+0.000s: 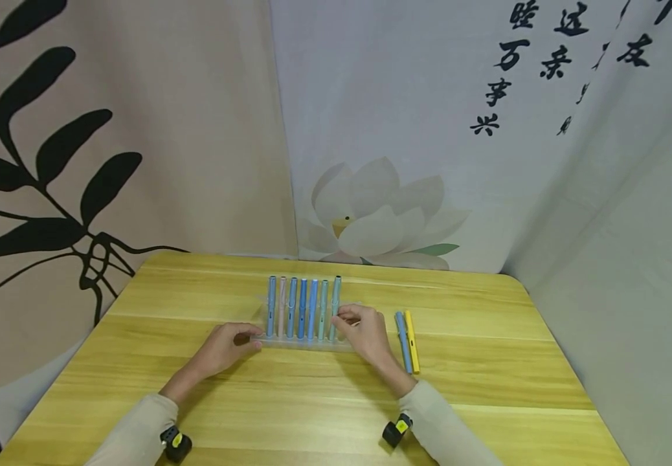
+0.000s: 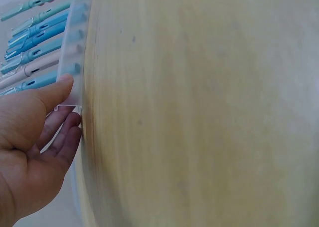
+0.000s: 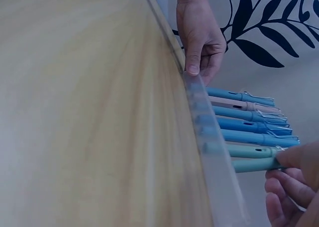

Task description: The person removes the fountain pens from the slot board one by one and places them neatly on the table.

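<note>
A clear plastic pen rack [image 1: 307, 345] stands on the table, with several pens upright in a row: blue ones, a pink pen [image 1: 281, 307] and green ones toward the right. My left hand [image 1: 225, 346] holds the rack's left end; in the left wrist view the thumb [image 2: 64, 90] lies on its edge and the other fingers are curled beneath. My right hand [image 1: 365, 330] pinches the rightmost green pen [image 3: 251, 165] between thumb and fingers. That pen's lower end is at the rack; how deep it sits I cannot tell.
To the right of my right hand, a blue pen [image 1: 403, 343] and a yellow pen [image 1: 412, 343] lie side by side on the wooden table [image 1: 487, 362]. Behind the table's far edge hangs a printed curtain [image 1: 382, 129].
</note>
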The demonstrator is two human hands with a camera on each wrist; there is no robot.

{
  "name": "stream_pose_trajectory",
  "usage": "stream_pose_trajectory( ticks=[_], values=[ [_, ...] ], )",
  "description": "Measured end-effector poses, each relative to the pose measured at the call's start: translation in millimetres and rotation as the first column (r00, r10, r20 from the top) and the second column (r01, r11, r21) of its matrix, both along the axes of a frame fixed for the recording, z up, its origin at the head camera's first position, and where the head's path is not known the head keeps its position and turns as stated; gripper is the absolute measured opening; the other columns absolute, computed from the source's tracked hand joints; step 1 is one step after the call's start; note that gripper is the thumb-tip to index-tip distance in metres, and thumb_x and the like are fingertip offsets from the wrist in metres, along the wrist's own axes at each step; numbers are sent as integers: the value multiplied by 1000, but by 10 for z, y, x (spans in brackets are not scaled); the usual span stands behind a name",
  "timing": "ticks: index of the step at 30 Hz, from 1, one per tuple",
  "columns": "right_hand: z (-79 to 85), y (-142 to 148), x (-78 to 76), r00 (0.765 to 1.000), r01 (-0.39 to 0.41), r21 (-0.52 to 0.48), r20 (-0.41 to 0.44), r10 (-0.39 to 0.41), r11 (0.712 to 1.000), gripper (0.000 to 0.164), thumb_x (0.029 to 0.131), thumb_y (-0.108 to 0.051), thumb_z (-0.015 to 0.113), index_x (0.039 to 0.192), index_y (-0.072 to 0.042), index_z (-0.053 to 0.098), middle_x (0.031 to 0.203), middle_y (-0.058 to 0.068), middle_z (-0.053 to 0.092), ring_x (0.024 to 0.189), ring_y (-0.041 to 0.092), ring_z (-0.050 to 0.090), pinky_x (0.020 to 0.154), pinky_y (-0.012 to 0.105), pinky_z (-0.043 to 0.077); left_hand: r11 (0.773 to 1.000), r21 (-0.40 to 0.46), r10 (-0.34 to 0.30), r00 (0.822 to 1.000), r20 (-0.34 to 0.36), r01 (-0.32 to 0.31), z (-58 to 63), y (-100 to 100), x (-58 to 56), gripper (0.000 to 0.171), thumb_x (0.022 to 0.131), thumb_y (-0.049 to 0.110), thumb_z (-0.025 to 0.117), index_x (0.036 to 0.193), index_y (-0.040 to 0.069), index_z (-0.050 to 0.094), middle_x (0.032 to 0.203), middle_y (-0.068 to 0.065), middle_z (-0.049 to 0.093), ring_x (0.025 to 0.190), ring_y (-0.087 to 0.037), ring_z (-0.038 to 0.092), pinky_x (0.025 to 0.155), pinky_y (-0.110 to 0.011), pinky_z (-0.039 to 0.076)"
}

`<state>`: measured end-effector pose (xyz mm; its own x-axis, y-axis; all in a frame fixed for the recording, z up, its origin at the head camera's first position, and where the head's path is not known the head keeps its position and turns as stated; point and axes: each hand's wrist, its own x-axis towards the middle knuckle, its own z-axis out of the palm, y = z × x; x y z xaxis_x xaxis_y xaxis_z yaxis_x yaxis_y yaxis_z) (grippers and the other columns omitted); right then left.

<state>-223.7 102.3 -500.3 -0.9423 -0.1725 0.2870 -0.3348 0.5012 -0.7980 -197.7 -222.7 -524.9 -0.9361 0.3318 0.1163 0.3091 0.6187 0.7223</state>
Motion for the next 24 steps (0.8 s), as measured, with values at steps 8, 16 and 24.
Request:
stream_pose_trajectory(
  ticks=[8, 16, 24],
  values=[
    [89, 79, 41, 1000, 3, -19, 5, -3, 1000, 20, 94, -21, 77, 107, -7, 79, 93, 0, 78, 82, 12, 70, 74, 27, 59, 1000, 3, 0, 1000, -7, 0, 5, 11, 13, 23, 97, 18, 72, 118, 9, 75, 118, -7, 74, 111, -27, 68, 95, -50, 55],
    [153, 160, 86, 1000, 26, -15, -3, -26, 1000, 20, 93, -18, 78, 109, -7, 79, 93, 1, 78, 83, 14, 71, 74, 27, 59, 1000, -1, 5, 1000, 1, -5, 35, 20, 19, 23, 97, 18, 73, 117, 8, 75, 116, -5, 74, 109, -25, 68, 95, -50, 55],
    [218, 328, 135, 998, 56, -15, 1, -56, 998, 19, 92, -21, 78, 107, -8, 79, 92, -2, 78, 83, 13, 70, 75, 28, 59, 1000, -4, 15, 1000, 4, -15, 17, 21, 8, 22, 96, 18, 73, 116, 10, 76, 116, -5, 74, 108, -24, 68, 94, -50, 55]
  ],
)
